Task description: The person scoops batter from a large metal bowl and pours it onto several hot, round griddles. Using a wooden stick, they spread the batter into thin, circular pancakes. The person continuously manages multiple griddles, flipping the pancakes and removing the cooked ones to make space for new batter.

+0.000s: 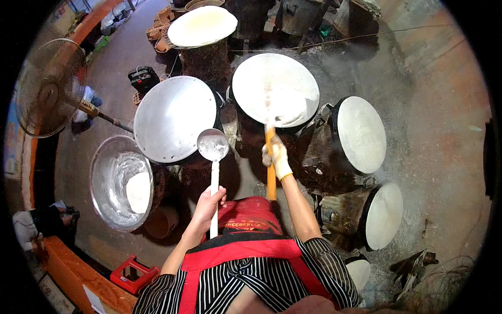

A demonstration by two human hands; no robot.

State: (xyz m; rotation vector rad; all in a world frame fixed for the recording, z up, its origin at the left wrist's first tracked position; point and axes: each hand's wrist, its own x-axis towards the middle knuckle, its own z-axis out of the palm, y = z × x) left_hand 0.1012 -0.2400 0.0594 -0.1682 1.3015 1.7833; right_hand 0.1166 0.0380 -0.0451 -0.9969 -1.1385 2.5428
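Note:
My bare left hand [209,202] grips the white handle of a metal ladle [213,145], whose wet bowl hangs by the near edge of a round metal griddle [174,117]. My right hand [277,157], in a whitish knit glove, is closed on the flat wooden handle of a tool [271,168]. The tool's blurred far part lies over a round griddle coated with white batter [286,86], uneven at its near right edge. At the left, a large metal basin [122,176] holds white batter [139,192].
A stack of round pale sheets [202,26] lies at the top. Steaming round griddles with white surfaces [362,135] [384,216] stand on drum-like stoves at the right. At the left are a standing fan [49,90] and a red plastic stool [133,274]. A cord crosses the floor behind.

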